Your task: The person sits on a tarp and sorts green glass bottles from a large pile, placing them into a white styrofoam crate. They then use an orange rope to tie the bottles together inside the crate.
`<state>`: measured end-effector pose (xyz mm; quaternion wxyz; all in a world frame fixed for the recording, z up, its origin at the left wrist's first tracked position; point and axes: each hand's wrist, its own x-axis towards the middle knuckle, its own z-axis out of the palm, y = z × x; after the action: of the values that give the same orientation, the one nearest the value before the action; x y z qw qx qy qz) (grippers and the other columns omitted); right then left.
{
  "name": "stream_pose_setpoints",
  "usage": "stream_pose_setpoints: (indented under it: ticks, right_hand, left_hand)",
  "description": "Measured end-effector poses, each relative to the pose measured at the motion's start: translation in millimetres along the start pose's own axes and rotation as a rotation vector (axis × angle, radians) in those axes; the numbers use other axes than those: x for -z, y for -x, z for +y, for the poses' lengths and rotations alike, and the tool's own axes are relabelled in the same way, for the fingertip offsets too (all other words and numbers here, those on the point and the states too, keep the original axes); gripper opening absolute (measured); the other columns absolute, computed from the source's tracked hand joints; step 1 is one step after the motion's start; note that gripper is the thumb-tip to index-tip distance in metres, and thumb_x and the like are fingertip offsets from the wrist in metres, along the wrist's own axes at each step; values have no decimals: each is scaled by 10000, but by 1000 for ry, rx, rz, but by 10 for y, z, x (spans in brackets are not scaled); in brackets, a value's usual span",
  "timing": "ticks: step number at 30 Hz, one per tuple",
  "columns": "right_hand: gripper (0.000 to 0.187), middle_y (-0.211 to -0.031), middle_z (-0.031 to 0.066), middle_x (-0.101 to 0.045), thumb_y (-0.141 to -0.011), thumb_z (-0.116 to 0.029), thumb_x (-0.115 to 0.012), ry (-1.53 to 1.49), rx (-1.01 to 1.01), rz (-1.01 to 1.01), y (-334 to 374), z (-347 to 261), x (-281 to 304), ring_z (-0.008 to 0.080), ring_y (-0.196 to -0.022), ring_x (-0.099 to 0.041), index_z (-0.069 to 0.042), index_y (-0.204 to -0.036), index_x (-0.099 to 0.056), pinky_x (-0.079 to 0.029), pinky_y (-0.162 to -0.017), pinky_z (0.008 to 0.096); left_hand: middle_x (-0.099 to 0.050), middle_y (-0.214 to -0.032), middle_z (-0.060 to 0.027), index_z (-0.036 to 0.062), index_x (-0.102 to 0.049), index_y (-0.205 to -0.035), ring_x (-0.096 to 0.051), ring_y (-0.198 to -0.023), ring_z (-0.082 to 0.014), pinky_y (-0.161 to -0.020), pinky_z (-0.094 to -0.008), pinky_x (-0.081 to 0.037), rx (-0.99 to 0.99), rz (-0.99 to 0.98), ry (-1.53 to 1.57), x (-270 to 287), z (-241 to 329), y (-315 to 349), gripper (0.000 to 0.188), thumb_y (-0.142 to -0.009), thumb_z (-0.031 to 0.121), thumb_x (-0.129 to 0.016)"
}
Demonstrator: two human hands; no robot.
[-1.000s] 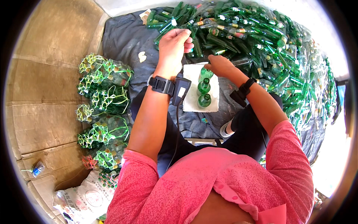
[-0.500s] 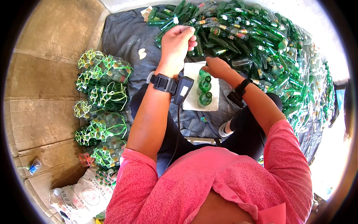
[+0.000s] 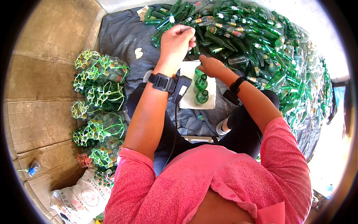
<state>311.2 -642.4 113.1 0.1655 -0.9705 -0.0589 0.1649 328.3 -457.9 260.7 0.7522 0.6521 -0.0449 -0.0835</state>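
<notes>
Several green glass bottles stand upright in a row on a white board (image 3: pixel 186 100). The nearest bottle (image 3: pixel 201 98) and the one behind it (image 3: pixel 201 83) show their open mouths. At the row's far end, my right hand (image 3: pixel 213 67) has its fingers closed round the top of another green bottle (image 3: pixel 198 72), partly hiding it. My left hand (image 3: pixel 176 43) is raised beyond the board's far left corner, with fingers curled and thumb pressed against them. Whatever it may hold is hidden.
A large heap of green bottles (image 3: pixel 238 33) lies beyond the board and to the right. Along the left, bundles of bottles tied with green straps (image 3: pixel 100 95) stand on dark cloth (image 3: pixel 119 33). Cardboard (image 3: pixel 41 82) lines the far left, with a white sack (image 3: pixel 84 196) below.
The whole view has shifted slightly, moving the board and bottles a little left in the picture. My right hand stays on the far bottle, and my left hand keeps its curled shape.
</notes>
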Motion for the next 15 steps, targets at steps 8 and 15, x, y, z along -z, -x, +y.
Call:
stream_pose_setpoints:
  ticks: [8, 15]
  right_hand:
    - [379, -1059, 241, -697, -945, -330, -637, -34, 58, 10, -16, 46, -22, 455, -1023, -658, -39, -1148, -505, -510, -857, 556]
    - [445, -964, 227, -711, -930, -304, -643, -120, 26, -97, 56, -2, 170, 378, -822, -718, -20, -1240, -497, -554, -765, 506]
  left_hand:
    - [-698, -800, -19, 35, -718, -997, -657, -646, -91, -575, -231, -501, 19, -17, -3, 3, -56, -28, 157, -952, 185, -707]
    - [-695, -806, -25, 35, -713, -1005, -657, -664, -104, -585, -238, -508, 41, -15, -11, 7, -59, -52, 149, -959, 177, -707]
